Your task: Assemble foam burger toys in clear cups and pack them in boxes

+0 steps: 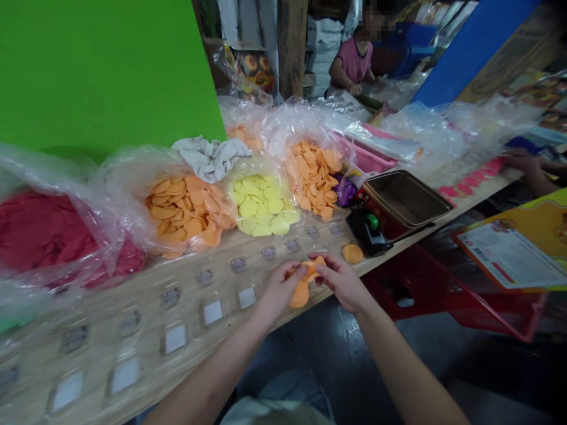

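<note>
Both my hands meet over the table's front edge, holding a soft orange piece with rounded lobes (300,294). My left hand (283,286) pinches it between thumb and fingers from the left. From the right, my right hand (340,280) grips its upper part with thumb and fingers. Its exact kind I cannot make out. A flat orange disc (352,254) lies on the table just right of my right hand. Left of my hands, rows of clear plastic pieces with white squares (212,312) and grey patterned inserts (170,297) lie on the wooden table (230,348).
Clear bags of orange pieces (190,206), yellow pieces (263,203) and red pieces (48,227) line the back. A black tape dispenser (365,230) and an open tin (407,198) stand right. A red crate (496,307) sits below. Another person (354,62) works behind; a hand shows far right.
</note>
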### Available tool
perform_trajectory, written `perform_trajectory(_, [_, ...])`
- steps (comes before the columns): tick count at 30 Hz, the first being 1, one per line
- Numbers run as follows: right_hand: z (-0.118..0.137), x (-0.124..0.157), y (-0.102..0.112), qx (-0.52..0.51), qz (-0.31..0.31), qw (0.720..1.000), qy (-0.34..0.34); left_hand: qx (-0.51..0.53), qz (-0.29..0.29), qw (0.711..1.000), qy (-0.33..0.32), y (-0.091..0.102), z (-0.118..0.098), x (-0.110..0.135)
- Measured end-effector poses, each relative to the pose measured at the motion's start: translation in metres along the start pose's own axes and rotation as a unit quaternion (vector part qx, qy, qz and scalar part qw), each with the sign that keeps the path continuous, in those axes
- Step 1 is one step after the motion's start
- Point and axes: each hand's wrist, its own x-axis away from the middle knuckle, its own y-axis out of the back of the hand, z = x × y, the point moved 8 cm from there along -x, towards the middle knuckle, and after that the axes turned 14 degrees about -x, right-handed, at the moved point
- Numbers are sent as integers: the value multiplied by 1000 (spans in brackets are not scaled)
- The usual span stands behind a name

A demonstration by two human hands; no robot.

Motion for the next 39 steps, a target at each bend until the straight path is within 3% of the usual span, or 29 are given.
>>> perform_trajectory(5, [-9, 0, 15, -32, -9, 999, -43, 175, 21, 978, 115, -16, 19, -3])
perform_trajectory(8, [-9, -6, 32, -23, -43, 997, -67, 225, 35, 958, 173, -28, 25, -4])
perform_trajectory(11, [16, -17, 64, 100, -142, 983, 53, 248, 26, 948, 198, -24, 28, 0])
perform_trajectory(13, [33, -22, 76, 241, -176, 943, 147, 286, 42, 935, 207, -19, 27, 7])
perform_trajectory(16, [29, -34, 70, 444, -108, 869, 191, 309, 70, 925, 209, -10, 25, 20])
perform_trajectory(19, [20, -39, 60, 600, -59, 767, 221, 308, 67, 925, 211, -5, 28, 27])
perform_trajectory(20, [19, -40, 58, 627, -57, 742, 231, 310, 64, 925, 209, -5, 29, 27])
perform_trajectory(23, [20, -41, 53, 669, -49, 701, 241, 308, 64, 928, 200, -7, 31, 27])
perform_trajectory(26, [28, -38, 46, 725, -79, 632, 260, 310, 68, 926, 207, -8, 32, 29])
perform_trajectory(28, [31, -32, 42, 741, -93, 609, 267, 333, 70, 915, 217, -5, 33, 33])
perform_trajectory(31, [21, -20, 30, 738, -23, 626, 253, 360, 82, 906, 205, 2, 29, 36])
perform_trajectory(34, [20, -1, 17, 685, -10, 680, 260, 349, 104, 916, 170, 6, 22, 37])
perform_trajectory(36, [23, 8, 8, 598, -26, 760, 253, 335, 125, 920, 162, 2, 21, 37])
perform_trajectory(39, [6, 7, -7, 398, 19, 907, 135, 298, 132, 932, 157, -4, 26, 36])
